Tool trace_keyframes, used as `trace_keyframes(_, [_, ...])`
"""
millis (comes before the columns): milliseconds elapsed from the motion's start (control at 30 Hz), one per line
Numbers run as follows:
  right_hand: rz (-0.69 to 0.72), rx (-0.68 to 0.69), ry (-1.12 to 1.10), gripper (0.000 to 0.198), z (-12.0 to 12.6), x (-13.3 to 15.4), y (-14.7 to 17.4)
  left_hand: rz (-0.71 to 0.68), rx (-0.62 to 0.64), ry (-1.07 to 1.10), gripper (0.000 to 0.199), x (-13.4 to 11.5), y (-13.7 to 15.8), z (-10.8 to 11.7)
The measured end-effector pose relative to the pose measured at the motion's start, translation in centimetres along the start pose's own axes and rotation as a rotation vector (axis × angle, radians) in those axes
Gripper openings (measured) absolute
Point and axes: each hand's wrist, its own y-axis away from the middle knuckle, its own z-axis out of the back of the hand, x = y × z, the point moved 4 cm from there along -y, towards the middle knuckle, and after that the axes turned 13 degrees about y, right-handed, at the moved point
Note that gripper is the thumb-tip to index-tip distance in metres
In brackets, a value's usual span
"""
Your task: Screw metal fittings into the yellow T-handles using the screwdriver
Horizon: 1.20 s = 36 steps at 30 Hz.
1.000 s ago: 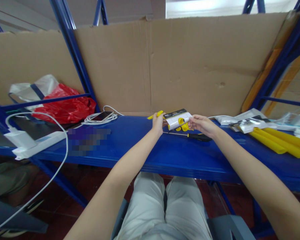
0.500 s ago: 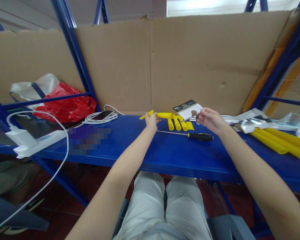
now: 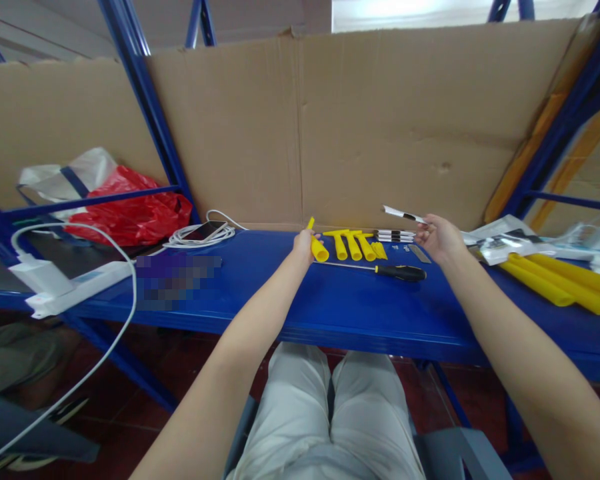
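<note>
Left hand (image 3: 304, 245) and right hand (image 3: 439, 237) are both occupied, held well apart above a blue metal bench (image 3: 250, 273). Reading from the left, I see a white plastic power strip (image 3: 90, 283), a glossy red plastic bag (image 3: 135, 210), then a coiled white cable (image 3: 177, 239) with a dark flat phone (image 3: 210, 230) on it. Next comes the left hand, its fingers wrapped around a hollow yellow plastic piece (image 3: 320, 251), the round end facing the person. Just right of it, three yellow T-shaped plastic pieces (image 3: 355, 248) lie side by side, a long-shafted black-and-yellow screwdriver (image 3: 403, 273) in front of them. Beyond is a small stack of black-and-white pieces (image 3: 395, 236), near a thin grey strip (image 3: 420, 254). The right hand pinches one end of a thin black-and-white card (image 3: 401, 214), tilted and seen nearly edge-on, near yellow rolled sheets (image 3: 535, 283) at the far right. I'd judge the step in hand to be handling piece and card separately; the next move calls for keeping a hold on the piece while the card is steered clear of that row
</note>
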Motion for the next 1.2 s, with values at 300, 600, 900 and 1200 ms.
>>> trace_keyframes(300, [-0.001, 0.049, 0.017, 0.010, -1.2, 0.6, 1.3, 0.087, 0.055, -0.051, 0.032, 0.7, 0.8, -0.6])
trace_keyframes(600, [-0.011, 0.039, 0.018, 0.011, -0.7, 0.2, 0.8, 0.085, 0.050, -0.062, 0.035, 0.7, 1.0, -0.6])
trace_keyframes(900, [-0.156, -0.115, 0.160, 0.016, -0.2, -0.7, -0.9, 0.099, 0.066, -0.063, 0.031, 1.0, 1.2, -0.5])
trace_keyframes(1200, [-0.236, -0.130, 0.310, 0.013, -1.5, -1.8, -6.0, 0.114, 0.099, -0.095, 0.032, 1.1, 2.3, -0.9])
